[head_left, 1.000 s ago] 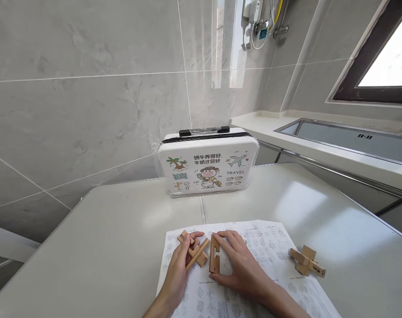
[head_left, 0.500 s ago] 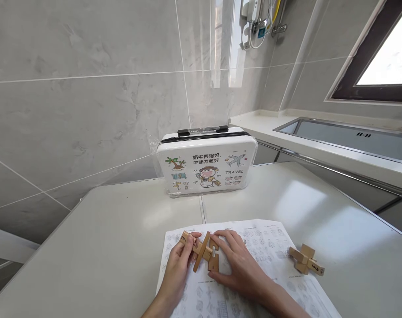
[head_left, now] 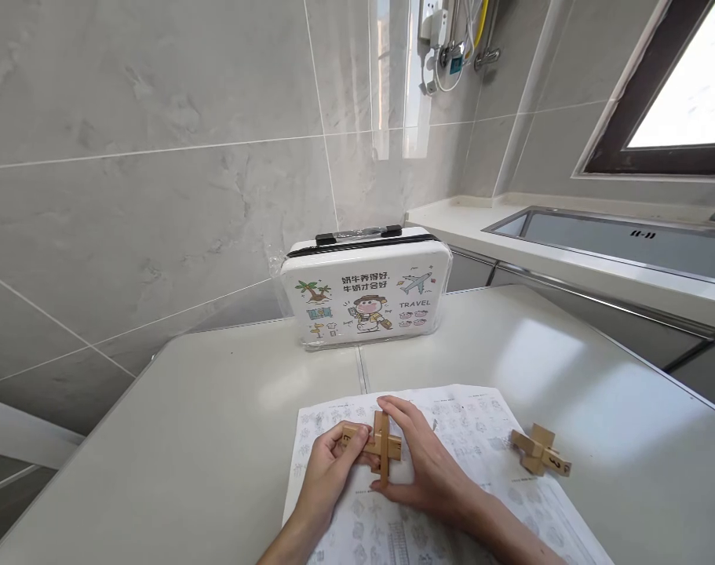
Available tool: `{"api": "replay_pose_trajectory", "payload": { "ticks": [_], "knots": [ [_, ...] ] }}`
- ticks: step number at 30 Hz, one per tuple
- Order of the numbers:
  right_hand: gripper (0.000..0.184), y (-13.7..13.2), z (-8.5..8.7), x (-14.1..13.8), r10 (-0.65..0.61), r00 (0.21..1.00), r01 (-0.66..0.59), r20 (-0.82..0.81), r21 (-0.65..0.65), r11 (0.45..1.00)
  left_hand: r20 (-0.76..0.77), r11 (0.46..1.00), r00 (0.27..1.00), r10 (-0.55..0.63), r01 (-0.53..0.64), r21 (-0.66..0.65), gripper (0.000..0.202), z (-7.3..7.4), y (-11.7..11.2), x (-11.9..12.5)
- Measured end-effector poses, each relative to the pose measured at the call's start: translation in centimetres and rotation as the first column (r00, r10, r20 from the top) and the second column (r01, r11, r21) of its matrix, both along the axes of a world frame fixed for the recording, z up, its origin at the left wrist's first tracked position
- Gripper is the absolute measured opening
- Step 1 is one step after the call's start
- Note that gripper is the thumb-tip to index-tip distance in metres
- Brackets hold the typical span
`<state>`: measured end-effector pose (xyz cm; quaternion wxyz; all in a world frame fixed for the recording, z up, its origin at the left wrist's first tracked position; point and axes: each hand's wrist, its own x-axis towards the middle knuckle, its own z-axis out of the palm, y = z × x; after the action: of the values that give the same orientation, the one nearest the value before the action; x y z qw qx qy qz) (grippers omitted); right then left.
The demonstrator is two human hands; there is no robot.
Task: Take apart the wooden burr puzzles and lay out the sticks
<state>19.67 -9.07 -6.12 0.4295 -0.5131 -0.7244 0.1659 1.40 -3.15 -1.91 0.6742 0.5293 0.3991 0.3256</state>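
Layout on the pale grey table [head_left: 216,408]
Over a white printed paper sheet [head_left: 475,428], the tan wooden cross puzzle [head_left: 381,445] sits between left hand [head_left: 329,475] at 8 o'clock and right hand [head_left: 428,469] at 4. A second tan wooden knot puzzle [head_left: 539,451] lies at 3 o'clock; a white cartoon-printed suitcase-shaped box [head_left: 366,294] stands at 12.

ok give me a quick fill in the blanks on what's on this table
1. The left hand and right hand together hold a ____ puzzle.
2. A second puzzle lies to the ____ of the hands, at the edge of the sheet.
3. The case at the far side of the table bears the English word ____.
Missing words: wooden; right; TRAVEL
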Motion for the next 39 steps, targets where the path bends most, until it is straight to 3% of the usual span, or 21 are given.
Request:
{"api": "replay_pose_trajectory", "payload": {
  "ticks": [10, 15, 19, 21, 26, 33, 39],
  "knots": [
    [0.091, 0.0, 0.9, 0.0, 0.032, 0.999, -0.029, -0.036, 0.064, 0.998, 0.034, 0.997, 0.998, -0.051, 0.049, 0.052, 0.033, -0.5, 0.6, -0.4],
    [0.086, 0.0, 1.4, 0.5, -0.005, 0.993, 0.009, -0.115, 0.033, 0.999, 0.033, 0.996, 0.999, 0.038, -0.041, 0.083, 0.033, -0.7, 2.0, -1.8],
    [0.081, 0.0, 2.1, 1.3, -0.075, 0.979, 0.062, -0.188, -0.075, 0.995, -0.01, 0.975, 0.983, 0.184, -0.181, 0.128, 0.034, -0.3, 3.2, -2.7],
    [0.084, 0.1, 2.2, 1.7, -0.09, 0.978, 0.065, -0.188, -0.139, 0.988, -0.052, 0.972, 0.98, 0.19, -0.18, 0.154, 0.035, -0.1, 3.4, -2.9],
    [0.091, 0.5, 1.3, 2.4, -0.106, 0.989, 0.074, -0.104, -0.267, 0.961, -0.196, 0.958, 0.965, 0.176, -0.122, 0.261, 0.041, -0.4, 3.2, -2.6],
    [0.093, 0.6, 0.6, 3.2, -0.047, 0.999, 0.05, 0.017, -0.288, 0.956, -0.447, 0.919, 0.884, 0.135, 0.057, 0.39, 0.046, -1.2, 2.7, -2.5],
    [0.091, 0.5, 0.5, 3.6, -0.015, 0.991, 0.046, 0.129, -0.239, 0.97, -0.545, 0.878, 0.826, 0.142, 0.15, 0.456, 0.042, -0.9, 2.4, -2.4]
  ]
}}
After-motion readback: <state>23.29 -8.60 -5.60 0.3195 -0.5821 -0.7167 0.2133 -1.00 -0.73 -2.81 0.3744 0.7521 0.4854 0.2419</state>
